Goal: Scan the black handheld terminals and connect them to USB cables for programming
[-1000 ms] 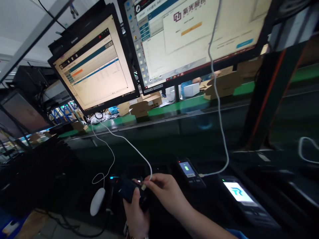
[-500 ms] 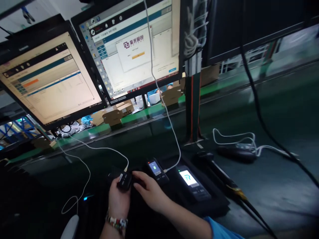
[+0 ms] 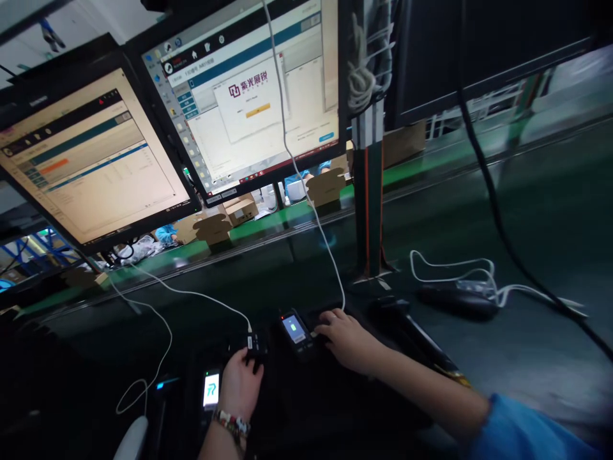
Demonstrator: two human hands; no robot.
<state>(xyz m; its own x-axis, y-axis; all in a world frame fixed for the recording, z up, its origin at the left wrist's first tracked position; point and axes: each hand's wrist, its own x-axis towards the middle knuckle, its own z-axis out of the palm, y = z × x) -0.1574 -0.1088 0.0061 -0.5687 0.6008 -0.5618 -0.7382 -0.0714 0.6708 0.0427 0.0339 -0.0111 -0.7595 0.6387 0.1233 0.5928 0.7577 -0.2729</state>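
Observation:
Two lit handheld devices, phone-like with small screens and keys, lie on the dark bench: a middle device (image 3: 295, 332) showing a battery icon and a left device (image 3: 211, 391) showing a blue logo. Beside my left hand (image 3: 241, 385) is a small black device (image 3: 257, 344) with a white cable in its far edge. The index fingertip touches its near edge; the fingers are apart and loosely bent. My right hand (image 3: 348, 340) pinches a white cable (image 3: 330, 249) close to the middle device's right side. Its plug is largely hidden by the fingers.
Two lit monitors (image 3: 249, 108) hang above the bench, with a dark monitor (image 3: 479, 57) at right. A scanner-like black handle (image 3: 416, 332) lies beyond my right arm. A black object with white cord (image 3: 460, 301) rests farther right. Cardboard boxes (image 3: 242, 209) stand behind.
My right hand has moved right from the small black device to the white cable. My left hand has lowered and loosened from that device. The left logo screen now shows; the right one is out of sight.

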